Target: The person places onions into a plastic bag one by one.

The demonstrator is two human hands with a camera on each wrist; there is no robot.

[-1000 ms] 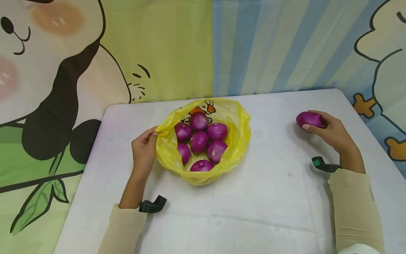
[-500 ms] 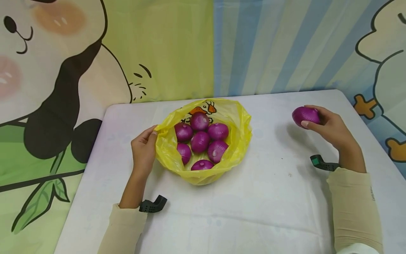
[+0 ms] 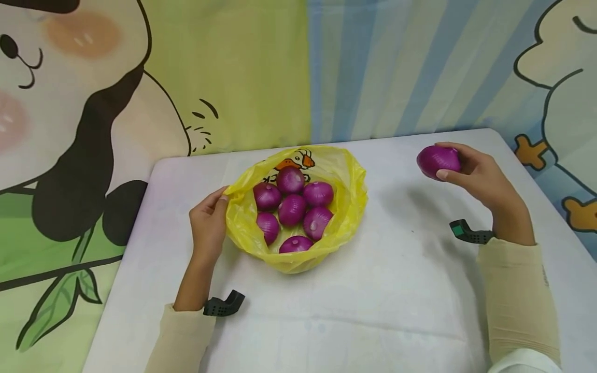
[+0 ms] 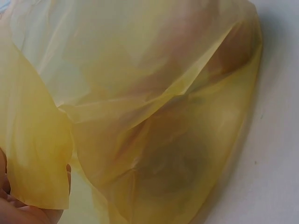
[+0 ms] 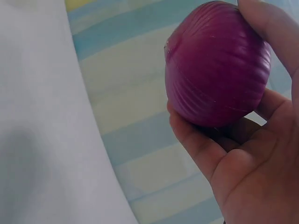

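Observation:
A yellow plastic bag (image 3: 298,263) with a duck print stands wide-mouthed on the table, several red onions (image 3: 292,210) inside it. My left hand (image 3: 208,223) pinches the left edge of its rim between thumb and fingers. In the left wrist view the yellow bag (image 4: 154,116) fills most of the picture, dark round shapes showing through the plastic. Over the right side of the table, my right hand (image 3: 485,178) grips a single red onion (image 3: 437,161), lifted above its shadow. The right wrist view shows that onion (image 5: 217,65) held between thumb and fingers.
The table (image 3: 373,311) has a white cover and rounded far corners. Behind it hangs a cartoon-printed cloth (image 3: 373,67) with green and blue-striped panels. A black wrist camera (image 3: 224,304) sits at the left wrist, another black wrist camera (image 3: 471,233) at the right.
My right hand has raised the red onion off the table and carried it a little to the left. My left hand stays at the bag's rim; the head view shifts slightly.

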